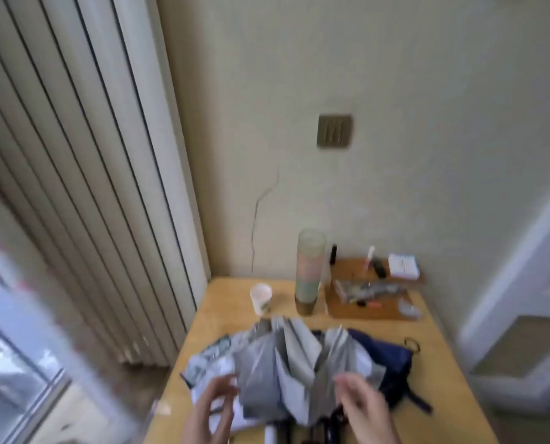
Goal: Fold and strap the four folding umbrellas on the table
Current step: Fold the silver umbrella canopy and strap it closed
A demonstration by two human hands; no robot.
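Frame blurred by motion. Silver-grey umbrella (286,366) lay at the middle of the desk's (437,395) near edge, canopy slack and pleated, ribs fanning toward the far edge. A white patterned umbrella (212,357) lay touching it on the left side, by the desk's left edge; a navy umbrella (385,357) lay behind it on the right, partly covered by the grey cloth. Left hand (211,411) was at the grey canopy's left flank, fingers curved and apart, thumb separate, no grip on the cloth visible. Right hand (365,408) was at the canopy's right flank, fingers reaching onto the fabric; blur left it unclear whether they pinched it or only touched. Along the far edge: paper cup (260,298) left of centre, a tall clear cylinder (310,272) upright just beside it, and a wooden tray (363,310) of small items in the far right corner, with a white box (403,265) behind it.
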